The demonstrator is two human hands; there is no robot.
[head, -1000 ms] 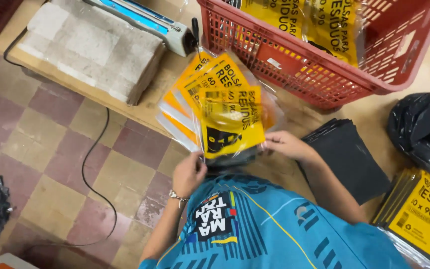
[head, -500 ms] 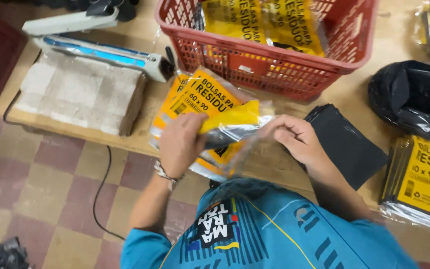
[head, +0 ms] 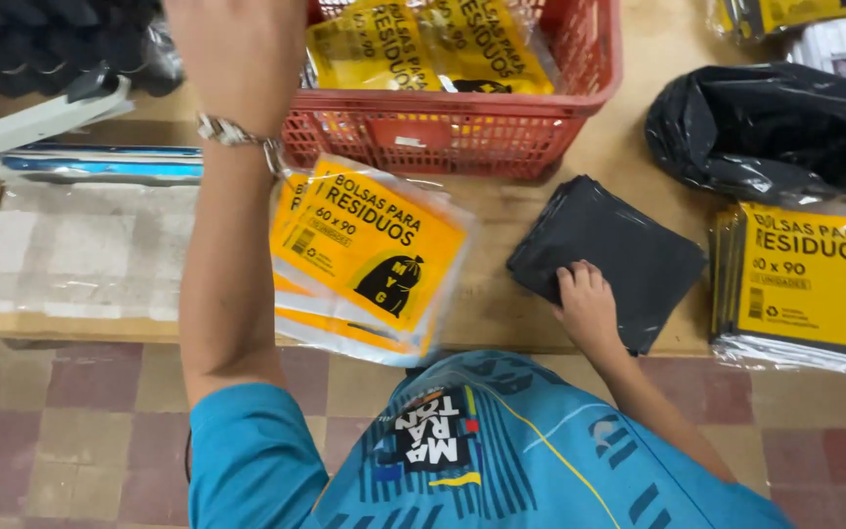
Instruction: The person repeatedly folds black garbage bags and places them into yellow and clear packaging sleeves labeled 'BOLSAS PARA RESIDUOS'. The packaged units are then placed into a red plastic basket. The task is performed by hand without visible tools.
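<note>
My left hand is raised high at the top of the view, a bracelet on its wrist; its fingers are cut off by the frame edge. Below that forearm, a stack of yellow plastic packets lies on the wooden table, overhanging the front edge. My right hand rests with its fingers laid on the near edge of a flat pile of folded black bags; the thumb is hidden. A red plastic basket behind holds more yellow packets.
A white and blue sealing device and a grey padded block sit at the left. A crumpled black bag bundle and another yellow packet stack lie at the right. Tiled floor is below the table edge.
Both hands let go of the yellow packets, which now lie on the table. My left hand rose toward the basket; my right hand moved right onto the folded black bags.
</note>
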